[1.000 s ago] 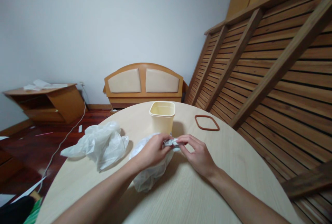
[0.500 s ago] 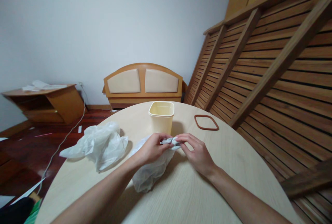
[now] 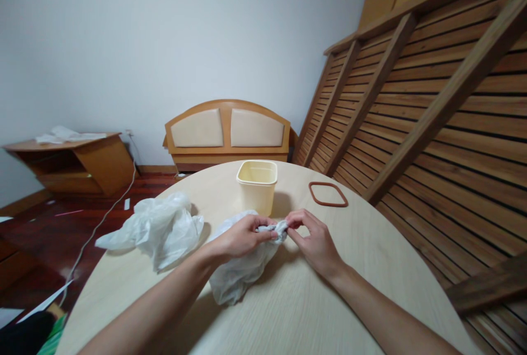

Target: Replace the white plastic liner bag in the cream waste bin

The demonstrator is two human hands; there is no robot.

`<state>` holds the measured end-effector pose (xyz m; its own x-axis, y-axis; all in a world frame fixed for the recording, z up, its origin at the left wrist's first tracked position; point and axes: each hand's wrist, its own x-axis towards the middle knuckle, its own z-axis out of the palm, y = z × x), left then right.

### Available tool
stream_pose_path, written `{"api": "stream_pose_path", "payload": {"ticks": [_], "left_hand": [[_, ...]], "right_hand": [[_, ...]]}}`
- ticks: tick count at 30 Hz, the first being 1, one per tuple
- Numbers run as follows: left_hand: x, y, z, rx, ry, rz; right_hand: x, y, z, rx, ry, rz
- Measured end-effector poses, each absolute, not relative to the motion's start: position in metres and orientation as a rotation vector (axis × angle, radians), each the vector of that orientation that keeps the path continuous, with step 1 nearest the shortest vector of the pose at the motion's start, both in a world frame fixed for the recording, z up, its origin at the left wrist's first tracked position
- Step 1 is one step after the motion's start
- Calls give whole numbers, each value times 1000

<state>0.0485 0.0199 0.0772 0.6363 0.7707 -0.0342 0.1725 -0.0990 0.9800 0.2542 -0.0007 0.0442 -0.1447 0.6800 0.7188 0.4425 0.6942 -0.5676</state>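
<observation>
Over the middle of the round table (image 3: 329, 267), my left hand (image 3: 246, 234) pinches the gathered, twisted neck of a white plastic bag (image 3: 236, 279). Beside it, the fingertips of my right hand (image 3: 313, 240) are closed on the bunched end of the same bag. The bag's crumpled body hangs below and left of my hands, partly hidden by my left forearm. Just beyond my hands stands a cream-coloured square plastic bin (image 3: 256, 193), upright with its top open. A second crumpled white plastic bag (image 3: 164, 229) lies to the left.
A brown rounded-square ring (image 3: 328, 194) lies flat on the table's right side. Past the table are a wooden headboard (image 3: 227, 124) and a low cabinet (image 3: 82, 163). A slatted wooden frame (image 3: 411, 102) leans at the right. A white cable (image 3: 96, 229) runs across the floor.
My right fingers have shifted slightly at the bag's end, and more of the bunched, twisted plastic shows between my hands. The bin, ring and other bag stay in place.
</observation>
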Motion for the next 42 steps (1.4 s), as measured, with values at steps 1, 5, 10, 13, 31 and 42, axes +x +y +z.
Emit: {"api": "stream_pose_path", "payload": {"ticks": [1, 5, 10, 13, 31, 42], "left_hand": [[48, 19, 78, 1638, 784, 598], [49, 18, 79, 1620, 751, 624], [54, 20, 76, 1545, 747, 811], [55, 23, 75, 1493, 744, 933], [53, 22, 70, 1621, 637, 922], [53, 18, 78, 1808, 838, 867]], "right_hand": [[254, -1, 45, -901, -1768, 228], [254, -4, 50, -900, -1753, 190], [252, -6, 56, -833, -1806, 184], [252, -7, 55, -824, -1841, 175], [253, -6, 46, -879, -1896, 262], [252, -9, 50, -893, -1926, 388]]}}
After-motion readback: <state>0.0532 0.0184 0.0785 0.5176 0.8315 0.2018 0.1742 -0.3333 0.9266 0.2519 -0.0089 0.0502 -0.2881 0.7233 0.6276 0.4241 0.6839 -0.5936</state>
